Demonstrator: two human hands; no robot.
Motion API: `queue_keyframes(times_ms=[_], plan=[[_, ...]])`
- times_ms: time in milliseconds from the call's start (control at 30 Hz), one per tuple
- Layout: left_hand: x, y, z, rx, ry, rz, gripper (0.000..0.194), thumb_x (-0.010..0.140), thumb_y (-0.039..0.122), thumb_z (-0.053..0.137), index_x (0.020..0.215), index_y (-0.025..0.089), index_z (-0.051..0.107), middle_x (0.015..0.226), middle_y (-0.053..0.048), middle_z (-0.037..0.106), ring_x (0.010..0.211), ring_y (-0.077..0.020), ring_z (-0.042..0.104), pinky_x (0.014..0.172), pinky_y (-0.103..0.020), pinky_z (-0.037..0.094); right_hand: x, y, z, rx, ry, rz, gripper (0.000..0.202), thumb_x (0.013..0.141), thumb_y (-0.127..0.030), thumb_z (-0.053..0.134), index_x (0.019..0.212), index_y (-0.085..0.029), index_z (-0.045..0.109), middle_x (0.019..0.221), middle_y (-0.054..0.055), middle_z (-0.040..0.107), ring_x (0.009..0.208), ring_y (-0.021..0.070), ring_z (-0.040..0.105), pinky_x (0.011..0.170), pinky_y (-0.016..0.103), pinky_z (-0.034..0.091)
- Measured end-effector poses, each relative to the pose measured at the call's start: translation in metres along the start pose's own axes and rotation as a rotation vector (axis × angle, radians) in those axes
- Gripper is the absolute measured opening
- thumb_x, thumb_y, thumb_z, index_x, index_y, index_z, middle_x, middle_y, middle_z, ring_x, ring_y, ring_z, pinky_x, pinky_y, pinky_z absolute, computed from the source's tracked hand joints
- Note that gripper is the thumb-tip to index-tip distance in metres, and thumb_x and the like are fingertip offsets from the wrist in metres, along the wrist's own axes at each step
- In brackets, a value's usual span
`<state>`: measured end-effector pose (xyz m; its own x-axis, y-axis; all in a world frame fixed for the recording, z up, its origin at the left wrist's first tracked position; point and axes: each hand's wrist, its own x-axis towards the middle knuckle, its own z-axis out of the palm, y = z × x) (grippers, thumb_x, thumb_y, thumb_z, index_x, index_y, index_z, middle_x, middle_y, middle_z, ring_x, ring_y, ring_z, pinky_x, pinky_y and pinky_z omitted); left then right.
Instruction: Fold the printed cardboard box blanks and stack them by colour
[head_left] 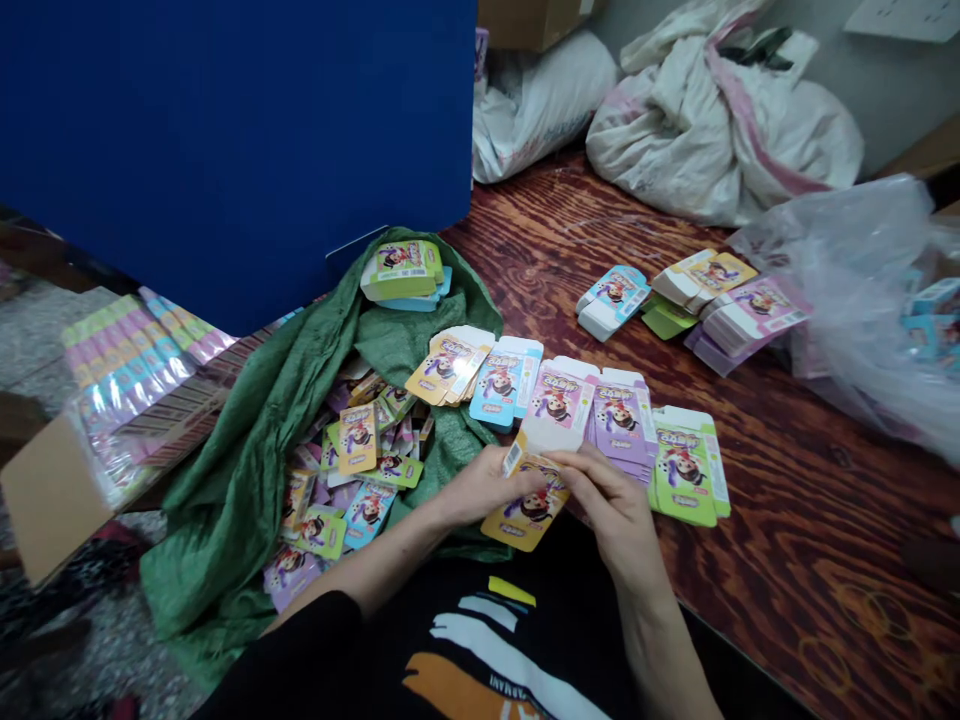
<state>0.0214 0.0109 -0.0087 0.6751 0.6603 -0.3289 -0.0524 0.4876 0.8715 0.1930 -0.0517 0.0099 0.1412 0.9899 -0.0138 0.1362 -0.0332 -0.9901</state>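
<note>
Between both hands is a yellow flat carton with a printed cartoon figure and a white top flap. My left hand grips its left side, thumb across the front. My right hand pinches its upper right side. Just beyond the hands lies a row of flat carton stacks: yellow, blue, pink, purple and green. To the left, a green sack lies open with many small cartons inside.
More carton stacks lie on the wooden table at the right, beside a clear plastic bag. White sacks stand at the back. A large blue panel fills the upper left, above a box of wrapped packs.
</note>
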Motion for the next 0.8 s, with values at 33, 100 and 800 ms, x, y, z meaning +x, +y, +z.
queue_keyframes(times_ms=[33, 100, 800], plan=[[0.000, 0.000, 0.001, -0.006, 0.007, 0.017, 0.075, 0.067, 0.082, 0.074, 0.090, 0.010, 0.074, 0.081, -0.006, 0.072, 0.073, -0.0181, 0.065, 0.071, -0.029, 0.051, 0.000, -0.001, 0.000, -0.033, 0.039, -0.022, 0.026, 0.095, -0.045, 0.065, 0.098, -0.026, 0.083, 0.087, 0.004, 0.067, 0.082, 0.0191, 0.064, 0.071, 0.029, 0.053], [-0.001, 0.002, 0.001, 0.001, 0.035, 0.061, 0.075, 0.072, 0.081, 0.071, 0.097, 0.010, 0.074, 0.088, -0.008, 0.074, 0.080, -0.0198, 0.067, 0.076, -0.030, 0.053, 0.000, -0.002, -0.002, -0.075, 0.127, -0.054, 0.023, 0.093, -0.042, 0.067, 0.095, -0.025, 0.083, 0.083, 0.003, 0.067, 0.079, 0.0183, 0.064, 0.069, 0.028, 0.053], [-0.014, 0.012, 0.003, 0.226, 0.034, 0.192, 0.051, 0.083, 0.024, 0.077, 0.130, 0.022, 0.056, 0.114, -0.005, 0.067, 0.078, -0.0122, 0.069, 0.070, -0.023, 0.054, -0.001, -0.003, -0.019, 0.052, 0.181, 0.018, 0.029, 0.090, -0.037, 0.073, 0.117, -0.027, 0.072, 0.076, -0.002, 0.067, 0.069, 0.0138, 0.065, 0.064, 0.023, 0.054]])
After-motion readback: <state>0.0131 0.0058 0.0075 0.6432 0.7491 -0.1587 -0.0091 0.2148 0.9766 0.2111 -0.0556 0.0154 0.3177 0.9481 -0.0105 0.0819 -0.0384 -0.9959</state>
